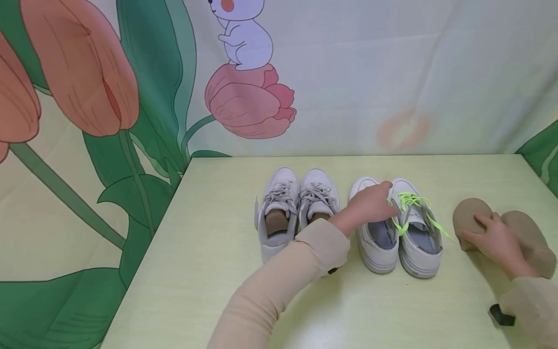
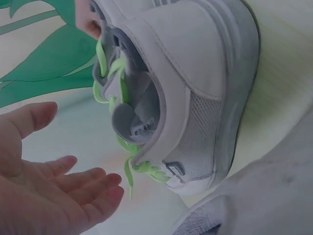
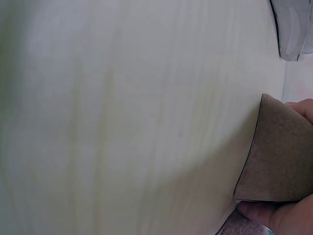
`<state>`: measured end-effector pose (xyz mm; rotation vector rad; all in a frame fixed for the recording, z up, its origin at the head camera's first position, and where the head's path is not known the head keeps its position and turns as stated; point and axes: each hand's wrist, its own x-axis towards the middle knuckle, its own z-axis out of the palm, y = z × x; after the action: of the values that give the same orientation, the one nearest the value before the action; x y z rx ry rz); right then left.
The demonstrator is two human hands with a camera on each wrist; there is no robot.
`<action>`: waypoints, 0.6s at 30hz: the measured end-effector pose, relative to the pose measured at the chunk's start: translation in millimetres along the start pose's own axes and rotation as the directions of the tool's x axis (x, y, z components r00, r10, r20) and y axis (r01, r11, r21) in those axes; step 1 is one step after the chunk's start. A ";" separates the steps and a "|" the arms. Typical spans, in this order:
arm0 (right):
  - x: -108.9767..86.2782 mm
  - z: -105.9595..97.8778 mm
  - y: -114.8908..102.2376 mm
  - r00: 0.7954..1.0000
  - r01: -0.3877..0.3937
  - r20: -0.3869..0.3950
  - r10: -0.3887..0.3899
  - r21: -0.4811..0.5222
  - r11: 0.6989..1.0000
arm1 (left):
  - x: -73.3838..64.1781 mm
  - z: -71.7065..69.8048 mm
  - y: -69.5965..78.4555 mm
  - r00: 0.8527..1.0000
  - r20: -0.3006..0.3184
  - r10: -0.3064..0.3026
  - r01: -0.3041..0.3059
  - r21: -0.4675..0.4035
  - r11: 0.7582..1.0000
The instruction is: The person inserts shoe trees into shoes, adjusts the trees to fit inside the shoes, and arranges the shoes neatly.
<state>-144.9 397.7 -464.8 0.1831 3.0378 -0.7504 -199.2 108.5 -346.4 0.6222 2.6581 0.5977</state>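
Observation:
My left hand [image 1: 371,203] reaches over a white sneaker [image 1: 378,257], its fingers loosely spread and holding nothing in the left wrist view. Beside that shoe stands its mate [image 1: 420,264], whose neon green laces [image 1: 410,198] are threaded and trail at the side. A grey insole shows inside each. At the right, my right hand [image 1: 499,240] grips a brown, foot-shaped shoe tree [image 1: 471,213] between thumb and fingers; its matt side fills the edge of the right wrist view. A second brown shoe tree [image 1: 525,228] lies against it, partly behind the hand.
Another pair of white sneakers [image 1: 281,186] with grey laces stands to the left, brown shoe trees [image 1: 276,221] inside; my left sleeve [image 1: 279,286] crosses in front. The pale table [image 1: 183,271] ends at a printed tulip curtain [image 1: 348,72]. A black wrist device [image 1: 502,315] hangs at my right cuff.

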 end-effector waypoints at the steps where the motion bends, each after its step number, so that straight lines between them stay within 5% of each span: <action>1: -0.2 -0.3 -0.1 1.000 0.000 0.001 0.000 0.000 1.000 | 2.0 0.4 0.5 1.000 0.011 0.005 -0.005 0.009 1.000; 10: -0.8 -1.5 -0.3 1.000 -0.004 0.001 0.004 -0.005 1.000 | 14.1 -5.1 4.8 0.998 0.053 0.037 -0.042 0.105 0.994; 18: -1.2 -1.6 1.0 1.000 -0.001 -0.008 0.001 -0.007 1.000 | 15.8 -26.1 5.7 0.995 0.063 0.080 -0.092 0.220 0.971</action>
<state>-143.6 399.1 -463.9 0.1886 3.0475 -0.7401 -221.5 112.5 -325.1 0.8074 2.6795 0.3014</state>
